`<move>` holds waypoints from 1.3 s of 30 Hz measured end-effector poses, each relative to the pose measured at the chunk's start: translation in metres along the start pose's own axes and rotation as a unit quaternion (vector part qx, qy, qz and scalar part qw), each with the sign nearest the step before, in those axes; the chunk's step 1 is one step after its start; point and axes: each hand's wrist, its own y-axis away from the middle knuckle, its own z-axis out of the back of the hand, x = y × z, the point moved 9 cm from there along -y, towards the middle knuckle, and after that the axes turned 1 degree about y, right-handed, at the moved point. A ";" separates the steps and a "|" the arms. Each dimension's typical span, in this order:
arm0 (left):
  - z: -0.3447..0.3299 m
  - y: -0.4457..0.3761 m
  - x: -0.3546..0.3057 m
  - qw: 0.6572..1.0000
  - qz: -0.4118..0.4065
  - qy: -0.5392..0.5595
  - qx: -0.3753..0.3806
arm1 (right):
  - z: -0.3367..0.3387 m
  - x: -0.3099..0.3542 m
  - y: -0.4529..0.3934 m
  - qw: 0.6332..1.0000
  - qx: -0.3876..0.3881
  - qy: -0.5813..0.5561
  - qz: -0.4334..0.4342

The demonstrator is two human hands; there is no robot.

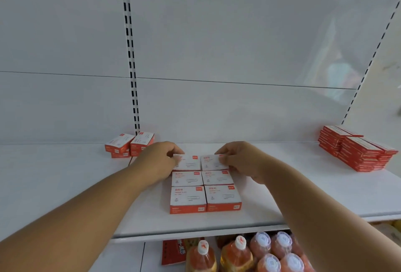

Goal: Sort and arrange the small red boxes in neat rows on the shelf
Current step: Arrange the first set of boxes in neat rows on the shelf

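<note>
Two hands (159, 159) (240, 160) grip two of six gridded boxes (205, 185).

Both bare forearms reach fwd, converging toward centre. Left hand (159, 159): palm down, fingers curled, thumb & fingertips pinched in a closed grip. Right hand (240, 159): same pose, mirrored, fingertips pinched. Hands near each other, not touching.

Six red boxes (205, 182) with white tops sit flat mid-shelf (65, 185), 2x3 grid, touching. Loose boxes (129, 144) back-left, tilted. Flat red stack (355, 150) far right.
</note>
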 end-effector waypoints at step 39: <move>0.128 -0.003 0.073 0.959 -0.059 0.178 -0.213 | -0.086 0.136 -0.041 0.984 -0.067 -0.155 0.064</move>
